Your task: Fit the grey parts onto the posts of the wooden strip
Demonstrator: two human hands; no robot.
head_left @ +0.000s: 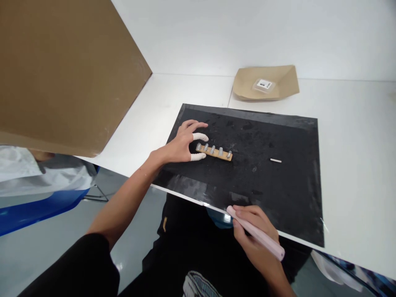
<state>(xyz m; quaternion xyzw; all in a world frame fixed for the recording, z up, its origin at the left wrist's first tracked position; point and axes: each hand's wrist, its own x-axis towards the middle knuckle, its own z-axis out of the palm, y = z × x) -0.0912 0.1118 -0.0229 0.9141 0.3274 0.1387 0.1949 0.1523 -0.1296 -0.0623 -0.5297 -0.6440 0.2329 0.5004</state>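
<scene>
A narrow wooden strip (pixel 220 155) lies on the black mat (pixel 235 181), with several grey, glossy nail tips (pixel 213 149) standing along it. Around its left end is my left hand (pixel 183 144), thumb and index finger spread to either side, both in white finger cots. Its thumb tip is right by the strip's lower edge; whether it touches, I cannot tell. At the mat's front edge, my right hand (pixel 258 235) is closed around a pale pink pen-shaped device (pixel 262 237), tilted with its rounded tip toward the upper left.
A small white stick (pixel 276 160) lies on the mat's right part. Behind the mat, a brown paper tray (pixel 281 84) holds a clear labelled box (pixel 264 85) on the white table (pixel 352 165). A large brown board (pixel 71 70) stands at left, with part of another person (pixel 40 171) beyond it.
</scene>
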